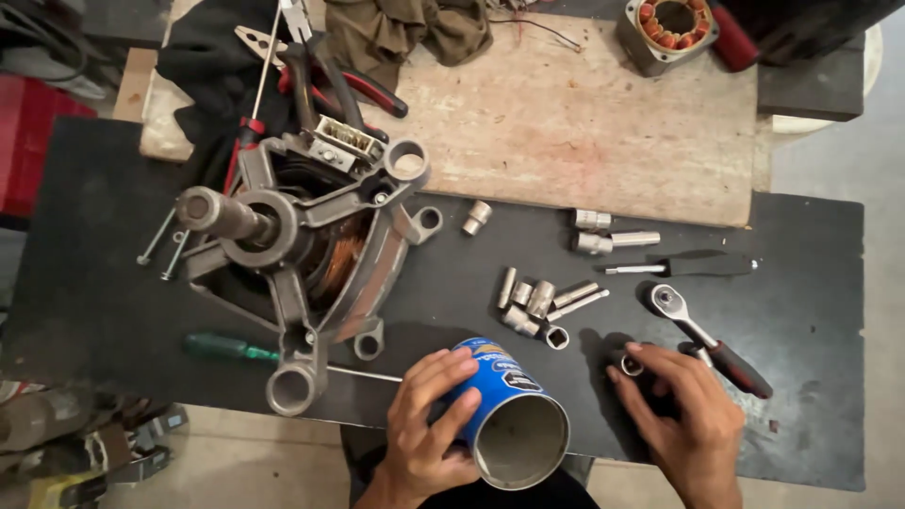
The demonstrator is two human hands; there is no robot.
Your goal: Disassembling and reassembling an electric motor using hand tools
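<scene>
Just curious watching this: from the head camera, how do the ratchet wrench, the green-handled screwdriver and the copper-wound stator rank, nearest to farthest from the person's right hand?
1. Ratchet wrench, just above the right hand.
2. Green-handled screwdriver, far left, under the motor.
3. Copper-wound stator, top edge.

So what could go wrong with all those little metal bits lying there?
The sockets lie loose near the table's front edge; a bump from the right hand, which is picking one up, might roll them off. The left hand holds the can tilted over the edge, so anything dropped in could slide out. The motor has bolts beside it that could get lost.
</scene>
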